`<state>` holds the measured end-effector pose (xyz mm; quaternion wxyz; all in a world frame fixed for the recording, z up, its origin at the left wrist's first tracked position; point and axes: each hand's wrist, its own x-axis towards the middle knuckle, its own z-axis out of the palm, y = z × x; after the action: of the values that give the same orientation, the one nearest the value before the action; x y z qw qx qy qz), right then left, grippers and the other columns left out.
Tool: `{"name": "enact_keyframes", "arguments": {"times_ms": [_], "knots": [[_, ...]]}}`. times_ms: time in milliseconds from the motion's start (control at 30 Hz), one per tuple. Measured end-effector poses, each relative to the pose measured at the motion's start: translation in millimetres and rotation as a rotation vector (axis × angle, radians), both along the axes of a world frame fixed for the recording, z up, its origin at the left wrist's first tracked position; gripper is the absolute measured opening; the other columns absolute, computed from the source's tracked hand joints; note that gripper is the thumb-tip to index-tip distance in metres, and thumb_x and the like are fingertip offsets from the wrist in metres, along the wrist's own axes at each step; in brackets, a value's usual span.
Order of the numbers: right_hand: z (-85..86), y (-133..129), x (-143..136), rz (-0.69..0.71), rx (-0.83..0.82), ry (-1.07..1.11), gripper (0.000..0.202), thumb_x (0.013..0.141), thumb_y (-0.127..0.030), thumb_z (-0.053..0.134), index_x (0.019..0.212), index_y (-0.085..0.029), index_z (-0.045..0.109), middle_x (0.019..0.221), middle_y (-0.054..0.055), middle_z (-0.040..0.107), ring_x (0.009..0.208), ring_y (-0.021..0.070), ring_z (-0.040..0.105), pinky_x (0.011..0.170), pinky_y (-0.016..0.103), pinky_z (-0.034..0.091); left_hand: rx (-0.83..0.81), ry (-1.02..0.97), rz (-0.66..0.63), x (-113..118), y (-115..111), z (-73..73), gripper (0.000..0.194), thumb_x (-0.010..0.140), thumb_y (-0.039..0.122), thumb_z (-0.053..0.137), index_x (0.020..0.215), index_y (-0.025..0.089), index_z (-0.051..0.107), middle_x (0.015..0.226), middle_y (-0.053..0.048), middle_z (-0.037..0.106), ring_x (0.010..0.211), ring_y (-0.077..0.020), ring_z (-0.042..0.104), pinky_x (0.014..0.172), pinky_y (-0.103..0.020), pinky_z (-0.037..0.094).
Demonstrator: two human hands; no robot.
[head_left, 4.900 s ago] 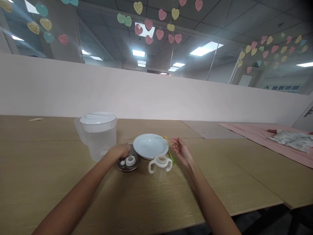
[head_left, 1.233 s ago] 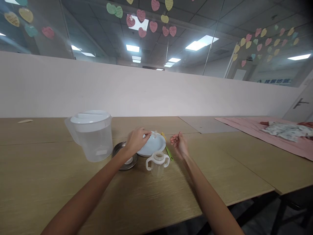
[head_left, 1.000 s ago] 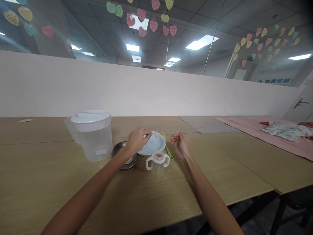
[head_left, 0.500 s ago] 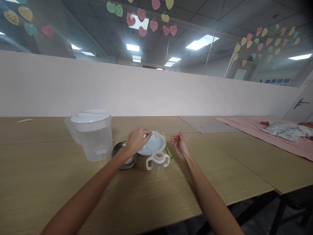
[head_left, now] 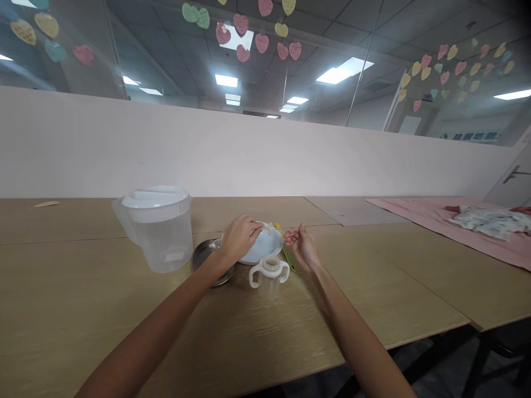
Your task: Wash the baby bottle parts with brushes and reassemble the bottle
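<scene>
My left hand [head_left: 240, 239] is over the left side of a white bowl [head_left: 271, 246], its fingers pinched on a small clear piece [head_left: 269, 226] too small to name. Just right of the bowl, my right hand [head_left: 303, 246] is raised palm inward with its fingers curled apart; nothing shows in it. Between my forearms stands a clear bottle [head_left: 269, 284] with two white handles and an uncovered top. A round metal dish [head_left: 203, 254] lies partly hidden under my left wrist. A green and yellow brush or utensil [head_left: 289, 258] lies beside the bowl.
A lidded, translucent pitcher [head_left: 161, 237] stands on the left of the wooden table [head_left: 398, 293]. At the right lies a pink cloth [head_left: 415, 213] with patterned fabric [head_left: 483, 221] on it. A pale wall [head_left: 249, 149] rises behind the table.
My left hand has moved slightly right over the bowl with the clear piece. My right hand has shifted a little left, so the two hands are closer. The view has shifted slightly.
</scene>
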<state>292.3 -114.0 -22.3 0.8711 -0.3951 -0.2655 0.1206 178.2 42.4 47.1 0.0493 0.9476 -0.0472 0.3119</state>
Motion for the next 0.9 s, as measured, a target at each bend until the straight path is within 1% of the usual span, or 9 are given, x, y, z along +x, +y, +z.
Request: {"name": "enact_keyframes", "arguments": {"times_ms": [133, 300, 367, 567, 667, 733, 800, 900], "knots": [[-1.6, 2, -3, 0.039, 0.002, 0.005, 0.038, 0.077, -0.05, 0.059, 0.065, -0.014, 0.064, 0.062, 0.005, 0.065, 0.054, 0.0106, 0.055, 0.053, 0.022, 0.045, 0.032, -0.039, -0.014, 4, -2, -2.6, 0.022, 0.088, 0.022, 0.047, 0.092, 0.019, 0.068, 0.089, -0.002, 0.067, 0.083, -0.0162, 0.056, 0.072, -0.028, 0.039], [-3.9, 8, -10, 0.079, -0.008, 0.002, 0.039, 0.076, -0.052, 0.06, 0.067, -0.014, 0.065, 0.062, 0.006, 0.064, 0.056, 0.0107, 0.055, 0.054, 0.022, 0.045, 0.155, -0.076, -0.03, 7, -10, -5.8, 0.018, 0.087, 0.021, 0.05, 0.089, 0.022, 0.068, 0.084, -0.001, 0.067, 0.084, -0.0174, 0.054, 0.079, -0.032, 0.036], [-4.2, 11, -15, 0.101, -0.021, 0.0, 0.04, 0.075, -0.053, 0.06, 0.067, -0.014, 0.065, 0.062, 0.005, 0.064, 0.056, 0.0109, 0.055, 0.054, 0.022, 0.045, 0.19, -0.074, -0.046, 7, -13, -7.6, 0.018, 0.086, 0.019, 0.05, 0.089, 0.022, 0.067, 0.084, -0.001, 0.066, 0.083, -0.0171, 0.054, 0.079, -0.032, 0.036], [-0.2, 14, -23, 0.123, -0.038, 0.008, 0.038, 0.074, -0.052, 0.061, 0.065, -0.015, 0.063, 0.059, 0.003, 0.059, 0.055, 0.0103, 0.051, 0.052, 0.022, 0.042, 0.156, -0.063, -0.1, 5, -12, -10.9, 0.022, 0.087, 0.015, 0.047, 0.095, 0.023, 0.066, 0.091, -0.002, 0.063, 0.083, -0.0152, 0.054, 0.075, -0.029, 0.037], [2.4, 9, -19, 0.118, -0.045, 0.024, 0.036, 0.075, -0.051, 0.059, 0.072, -0.016, 0.063, 0.06, 0.0, 0.055, 0.053, 0.0094, 0.049, 0.049, 0.021, 0.04, 0.131, -0.063, -0.127, 3, -7, -7.6, 0.024, 0.088, 0.014, 0.045, 0.098, 0.022, 0.066, 0.09, -0.002, 0.062, 0.084, -0.0153, 0.053, 0.076, -0.028, 0.038], [3.1, 5, -14, 0.065, -0.041, 0.079, 0.034, 0.075, -0.052, 0.058, 0.075, -0.018, 0.062, 0.057, -0.003, 0.051, 0.048, 0.0078, 0.045, 0.044, 0.02, 0.036, 0.129, -0.073, -0.114, 2, -3, -4.1, 0.026, 0.087, 0.012, 0.045, 0.099, 0.022, 0.066, 0.091, -0.003, 0.062, 0.086, -0.0161, 0.053, 0.077, -0.028, 0.039], [2.5, 2, -10, -0.043, -0.079, 0.119, 0.035, 0.074, -0.053, 0.058, 0.071, -0.018, 0.059, 0.052, -0.005, 0.047, 0.042, 0.0065, 0.039, 0.039, 0.019, 0.029, 0.144, -0.079, -0.096, 1, 2, -1.1, 0.029, 0.086, 0.009, 0.044, 0.1, 0.022, 0.066, 0.092, -0.004, 0.062, 0.087, -0.0168, 0.052, 0.078, -0.029, 0.039], [-0.3, 0, -8, -0.224, -0.242, 0.07, 0.044, 0.073, -0.059, 0.055, 0.057, -0.018, 0.05, 0.043, -0.007, 0.039, 0.036, 0.0058, 0.03, 0.035, 0.02, 0.019, 0.178, -0.067, -0.081, -1, 6, 1.7, 0.031, 0.085, 0.007, 0.044, 0.101, 0.023, 0.065, 0.093, -0.003, 0.062, 0.088, -0.0173, 0.052, 0.079, -0.03, 0.039]]}}
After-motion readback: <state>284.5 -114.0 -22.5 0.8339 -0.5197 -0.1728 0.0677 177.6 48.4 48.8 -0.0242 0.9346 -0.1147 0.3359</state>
